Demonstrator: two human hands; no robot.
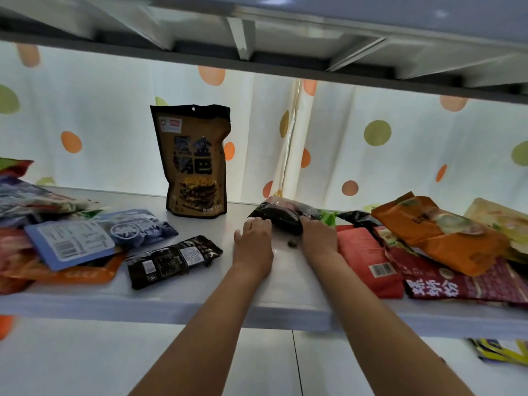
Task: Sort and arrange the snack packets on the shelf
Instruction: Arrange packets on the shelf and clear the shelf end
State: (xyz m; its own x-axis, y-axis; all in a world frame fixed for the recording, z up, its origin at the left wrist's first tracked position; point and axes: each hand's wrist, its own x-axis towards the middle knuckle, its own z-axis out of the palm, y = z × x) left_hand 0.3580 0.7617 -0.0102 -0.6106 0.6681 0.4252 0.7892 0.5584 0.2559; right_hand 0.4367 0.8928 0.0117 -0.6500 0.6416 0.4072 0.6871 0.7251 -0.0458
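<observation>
A dark, glossy snack packet (283,214) lies flat near the middle of the white shelf (183,304), a little back from the front edge, and both hands are on it. The right hand (318,235) grips its right end, fingers curled over the plastic, while the left hand (253,238) lies with fingers fairly straight, the fingertips touching the packet's left edge. A small dark crumb (293,243) sits on the shelf between the two wrists. Behind and to the left, a tall brown pouch (194,161) with black lettering stands upright against the dotted curtain (371,138) that backs the shelf. In front of that pouch a black packet (171,261) lies flat with its label side up, near the shelf's front edge. Further left is a loose heap: a blue packet (71,242) with its barcode showing lies on top of an orange packet (80,274), with more wrappers piled behind them. On the right, just beside the right forearm, lies a red packet (368,258), touching a maroon packet (468,284) with large white characters, and a crumpled orange bag (437,232) rests tilted across both. The underside of the next shelf up (285,38) hangs overhead.
</observation>
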